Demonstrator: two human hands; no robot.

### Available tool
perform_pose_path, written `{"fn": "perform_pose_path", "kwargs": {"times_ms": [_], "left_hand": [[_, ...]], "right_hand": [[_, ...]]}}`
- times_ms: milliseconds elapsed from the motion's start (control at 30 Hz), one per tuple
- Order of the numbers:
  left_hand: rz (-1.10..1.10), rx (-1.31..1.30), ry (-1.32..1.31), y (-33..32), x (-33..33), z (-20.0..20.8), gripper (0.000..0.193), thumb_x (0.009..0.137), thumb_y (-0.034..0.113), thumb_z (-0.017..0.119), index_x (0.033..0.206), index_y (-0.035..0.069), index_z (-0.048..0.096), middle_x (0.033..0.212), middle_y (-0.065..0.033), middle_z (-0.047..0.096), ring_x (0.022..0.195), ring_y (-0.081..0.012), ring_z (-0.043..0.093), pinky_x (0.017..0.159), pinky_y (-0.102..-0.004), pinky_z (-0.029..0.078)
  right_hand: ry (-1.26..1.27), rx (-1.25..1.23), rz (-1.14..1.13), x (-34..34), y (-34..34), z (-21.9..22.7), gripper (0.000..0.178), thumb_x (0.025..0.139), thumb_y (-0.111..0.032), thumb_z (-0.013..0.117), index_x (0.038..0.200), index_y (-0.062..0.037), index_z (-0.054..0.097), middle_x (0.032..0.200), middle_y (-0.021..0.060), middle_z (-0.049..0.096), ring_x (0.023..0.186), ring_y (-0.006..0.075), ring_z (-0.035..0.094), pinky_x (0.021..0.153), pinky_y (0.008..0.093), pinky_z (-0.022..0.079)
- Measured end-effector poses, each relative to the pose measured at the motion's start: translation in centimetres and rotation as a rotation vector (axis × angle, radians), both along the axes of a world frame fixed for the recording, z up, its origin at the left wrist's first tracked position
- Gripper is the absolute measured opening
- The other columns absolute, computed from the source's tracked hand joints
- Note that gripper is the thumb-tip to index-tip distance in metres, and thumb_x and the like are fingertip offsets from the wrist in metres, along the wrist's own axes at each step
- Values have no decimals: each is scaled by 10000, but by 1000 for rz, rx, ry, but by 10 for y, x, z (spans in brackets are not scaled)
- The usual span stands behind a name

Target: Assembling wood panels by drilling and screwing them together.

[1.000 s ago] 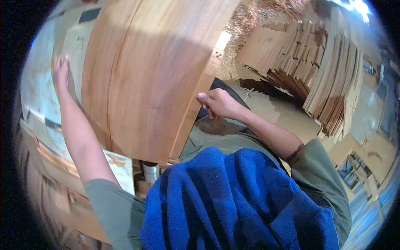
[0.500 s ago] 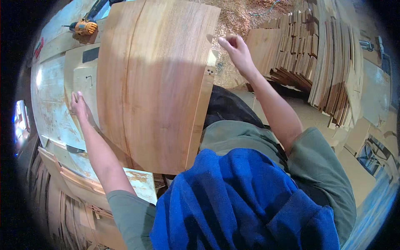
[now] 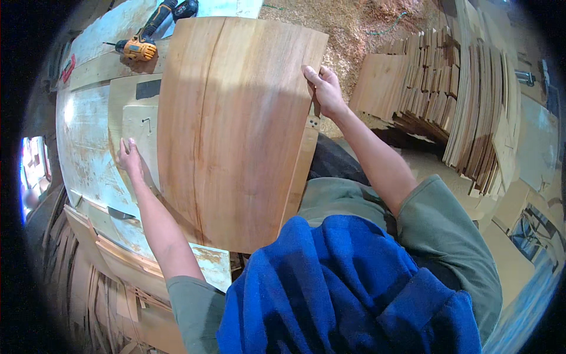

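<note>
A brown wooden panel (image 3: 242,135) lies along the workbench's (image 3: 88,135) right edge. The right hand (image 3: 325,93) pinches its right side; the left hand (image 3: 132,160), loosely open, seems empty. An orange cordless drill (image 3: 138,49) points toward the bench's left edge.

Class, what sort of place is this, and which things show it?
Probably a woodworking shop: there is an orange-and-black power drill, a stack of thin wooden boards, and what look like wood shavings.
</note>
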State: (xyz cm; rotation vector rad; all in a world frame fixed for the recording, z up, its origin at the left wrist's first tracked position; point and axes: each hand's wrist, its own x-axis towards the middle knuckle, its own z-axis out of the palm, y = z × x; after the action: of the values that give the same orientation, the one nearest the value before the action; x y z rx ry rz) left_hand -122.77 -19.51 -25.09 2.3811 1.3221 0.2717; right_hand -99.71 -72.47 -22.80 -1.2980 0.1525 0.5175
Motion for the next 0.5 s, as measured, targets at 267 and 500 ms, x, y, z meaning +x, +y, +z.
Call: {"fn": "perform_pose_path", "kwargs": {"times_ms": [267,500], "left_hand": [[82,42,90,-5,-11,20,575,865,501,529,1363,237,416,1365,-223,389,1290,-373,314,1050,-459,278],[153,152,239,7,9,37,562,826,523,527,1332,291,450,1282,-167,477,1166,-361,453,974,-469,367]], "right_hand": [[106,-10,21,-2,9,-12,173,890,-195,604,786,-88,515,644,-37,495,543,46,439,473,210,332],[133,-98,12,23,47,-25,266,868,-258,633,730,-116,456,635,-28,441,528,79,410,427,225,316]]}}
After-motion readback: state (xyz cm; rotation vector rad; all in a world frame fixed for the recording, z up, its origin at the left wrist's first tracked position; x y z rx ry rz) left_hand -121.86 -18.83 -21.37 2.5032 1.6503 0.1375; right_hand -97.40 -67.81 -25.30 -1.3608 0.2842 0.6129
